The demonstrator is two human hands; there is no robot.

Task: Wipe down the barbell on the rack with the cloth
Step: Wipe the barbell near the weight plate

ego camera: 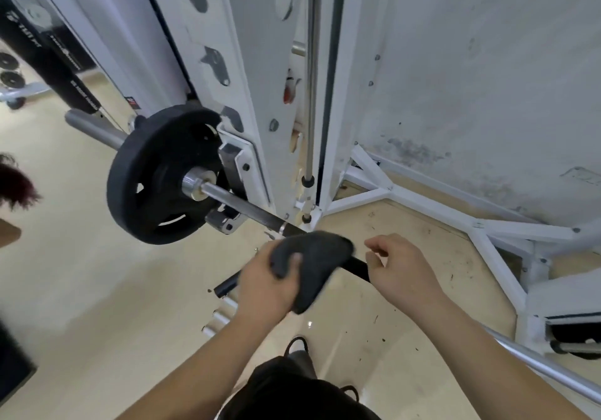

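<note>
The barbell (250,209) lies across the white rack (247,100), a steel shaft with a black weight plate (156,175) at its left end. A dark grey cloth (313,266) is draped over the black part of the shaft below the rack post. My left hand (266,284) grips the cloth from the left, thumb on top. My right hand (401,268) hovers just right of the cloth, over the black bar section (357,266), its fingers loosely curled and holding nothing. The shaft continues bright and bare to the lower right (533,357).
The white rack base struts (455,214) spread over the beige floor at right, beside a stained white wall (487,78). A short black handle (226,286) sticks out below my left hand. Black padded equipment (48,52) stands at far left. My shoes (297,351) are below.
</note>
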